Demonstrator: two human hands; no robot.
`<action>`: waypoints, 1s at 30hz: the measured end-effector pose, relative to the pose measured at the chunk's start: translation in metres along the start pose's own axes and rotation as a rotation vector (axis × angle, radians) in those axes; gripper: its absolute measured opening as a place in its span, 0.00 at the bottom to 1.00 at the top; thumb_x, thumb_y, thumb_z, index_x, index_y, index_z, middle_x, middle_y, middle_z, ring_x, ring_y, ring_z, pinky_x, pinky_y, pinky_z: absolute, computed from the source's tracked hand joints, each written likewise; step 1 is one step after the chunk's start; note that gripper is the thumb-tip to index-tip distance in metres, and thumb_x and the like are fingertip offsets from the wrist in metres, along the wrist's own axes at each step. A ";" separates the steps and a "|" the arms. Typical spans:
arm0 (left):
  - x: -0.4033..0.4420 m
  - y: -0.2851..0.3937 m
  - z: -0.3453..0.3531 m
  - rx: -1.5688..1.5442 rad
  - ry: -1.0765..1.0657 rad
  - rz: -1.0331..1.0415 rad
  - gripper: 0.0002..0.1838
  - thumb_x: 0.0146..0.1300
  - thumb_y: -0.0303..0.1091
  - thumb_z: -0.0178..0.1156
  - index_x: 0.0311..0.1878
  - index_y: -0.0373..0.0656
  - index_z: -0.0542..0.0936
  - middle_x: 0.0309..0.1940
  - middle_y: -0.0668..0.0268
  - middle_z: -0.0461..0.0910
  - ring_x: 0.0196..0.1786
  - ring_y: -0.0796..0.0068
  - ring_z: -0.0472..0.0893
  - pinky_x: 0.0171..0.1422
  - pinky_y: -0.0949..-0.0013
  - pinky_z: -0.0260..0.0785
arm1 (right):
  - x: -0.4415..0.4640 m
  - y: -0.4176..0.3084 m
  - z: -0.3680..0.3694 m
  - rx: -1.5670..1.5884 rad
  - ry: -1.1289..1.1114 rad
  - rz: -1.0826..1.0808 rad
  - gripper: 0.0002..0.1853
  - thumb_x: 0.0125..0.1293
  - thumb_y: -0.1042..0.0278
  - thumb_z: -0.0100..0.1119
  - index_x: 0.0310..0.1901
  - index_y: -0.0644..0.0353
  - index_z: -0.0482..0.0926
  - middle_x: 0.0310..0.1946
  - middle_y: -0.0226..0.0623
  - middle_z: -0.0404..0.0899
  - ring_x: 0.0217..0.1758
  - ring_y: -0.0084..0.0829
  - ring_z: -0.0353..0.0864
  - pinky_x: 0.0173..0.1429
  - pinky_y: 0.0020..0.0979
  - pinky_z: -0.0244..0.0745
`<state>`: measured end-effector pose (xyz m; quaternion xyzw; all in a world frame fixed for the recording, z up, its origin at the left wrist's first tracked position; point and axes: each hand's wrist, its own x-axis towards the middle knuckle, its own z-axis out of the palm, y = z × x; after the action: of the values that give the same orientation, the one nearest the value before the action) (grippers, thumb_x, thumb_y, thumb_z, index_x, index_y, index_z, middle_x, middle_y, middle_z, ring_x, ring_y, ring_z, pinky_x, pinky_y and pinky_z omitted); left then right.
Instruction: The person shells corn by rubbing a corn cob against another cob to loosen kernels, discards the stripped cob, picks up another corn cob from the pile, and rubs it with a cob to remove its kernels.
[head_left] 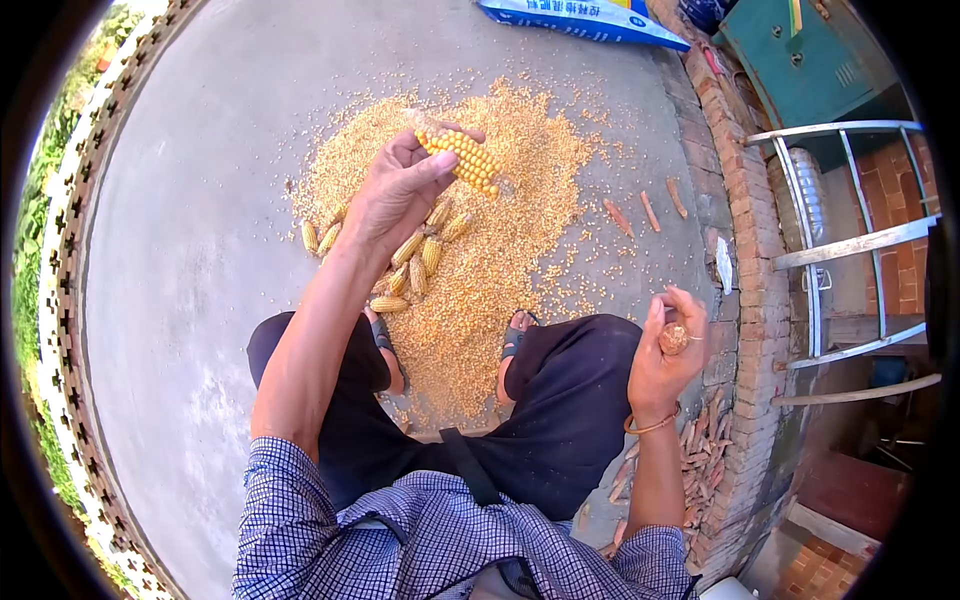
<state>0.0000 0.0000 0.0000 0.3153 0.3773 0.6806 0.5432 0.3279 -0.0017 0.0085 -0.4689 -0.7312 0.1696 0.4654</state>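
My left hand (405,180) is closed round a yellow corn cob (462,160), holding it up above the heap of loose kernels (510,240). Rows of kernels cover the cob's visible side, and pale husk or silk shows at its upper left end. Off to the right, my right hand (668,365) has its fingers curled round a stripped corn cob (674,339); just its round, brownish end shows. Several unshelled corn cobs (415,260) lie on the heap's left part, below my left hand. My feet rest at the near edge of the kernels.
Bare cobs (645,212) lie on the concrete floor (190,250), and a pile of them (705,455) sits by the low brick edge (755,300) at right. Beyond that edge stand a metal ladder-like frame (850,245) and a green cabinet (810,60). A blue sack (590,22) lies at the top.
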 end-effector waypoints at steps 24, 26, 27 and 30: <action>-0.093 0.050 -0.008 -0.065 0.002 0.091 0.24 0.69 0.30 0.58 0.63 0.27 0.69 0.51 0.47 0.80 0.46 0.58 0.86 0.51 0.62 0.83 | 0.056 -0.098 0.117 0.985 -0.718 0.133 0.19 0.65 0.76 0.66 0.57 0.60 0.76 0.39 0.25 0.79 0.31 0.11 0.72 0.34 0.16 0.69; -0.093 0.045 -0.013 0.032 -0.030 0.071 0.23 0.69 0.31 0.58 0.62 0.27 0.70 0.49 0.47 0.80 0.42 0.60 0.86 0.45 0.65 0.82 | 0.054 -0.094 0.117 0.967 -0.739 0.155 0.19 0.64 0.77 0.65 0.57 0.60 0.76 0.40 0.25 0.78 0.32 0.11 0.71 0.35 0.17 0.70; -0.094 0.043 -0.014 0.080 -0.043 0.063 0.23 0.68 0.32 0.58 0.61 0.27 0.71 0.48 0.47 0.80 0.39 0.60 0.86 0.42 0.67 0.82 | 0.053 -0.093 0.118 0.961 -0.739 0.157 0.20 0.64 0.77 0.65 0.57 0.60 0.76 0.41 0.25 0.78 0.33 0.11 0.71 0.36 0.17 0.70; -0.096 0.043 -0.013 0.119 -0.050 0.011 0.26 0.64 0.34 0.63 0.61 0.29 0.69 0.43 0.51 0.81 0.36 0.63 0.86 0.38 0.69 0.80 | 0.052 -0.090 0.118 0.952 -0.761 0.171 0.21 0.64 0.79 0.65 0.58 0.60 0.76 0.43 0.25 0.78 0.34 0.12 0.71 0.37 0.18 0.71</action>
<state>-0.0121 -0.1011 0.0289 0.3660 0.4018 0.6517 0.5290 0.1753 0.0194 0.0372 -0.1731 -0.6500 0.6696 0.3149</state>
